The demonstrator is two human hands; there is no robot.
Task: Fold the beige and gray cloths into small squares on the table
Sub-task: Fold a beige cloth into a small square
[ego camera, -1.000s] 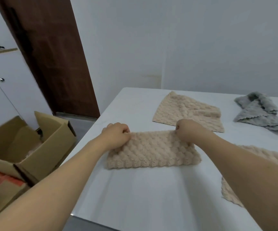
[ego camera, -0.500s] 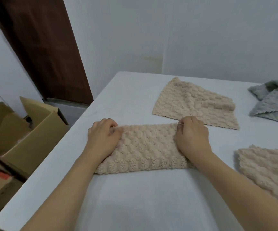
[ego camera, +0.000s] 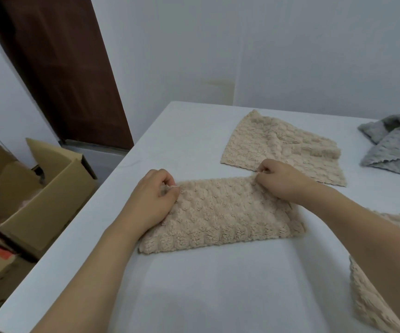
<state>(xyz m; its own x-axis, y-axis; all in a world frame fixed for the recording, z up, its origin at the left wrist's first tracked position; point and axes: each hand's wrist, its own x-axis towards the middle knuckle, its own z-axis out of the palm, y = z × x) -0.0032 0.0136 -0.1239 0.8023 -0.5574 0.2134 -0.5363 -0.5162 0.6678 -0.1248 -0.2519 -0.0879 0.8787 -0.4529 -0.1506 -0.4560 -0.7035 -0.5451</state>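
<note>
— Pinching what?
— Both hands' curled fingers (ego camera: 170, 182) nip the far corners of the folded beige fluffy cloth (ego camera: 220, 215) on the white tabletop (ego camera: 194, 296).
— Pose?
— Left hand (ego camera: 154, 200), right hand (ego camera: 283, 180), knuckles up, forearms low.

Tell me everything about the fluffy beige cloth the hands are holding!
The bumpy, fluffy beige cloth lies flat on the white table, folded into a long rectangle of soft fleece-like fabric with rows of little puffs. Its folded edge faces the person; the far edge has the loose corners. The left hand pinches its far left corner and the right hand pinches its far right corner.
</note>
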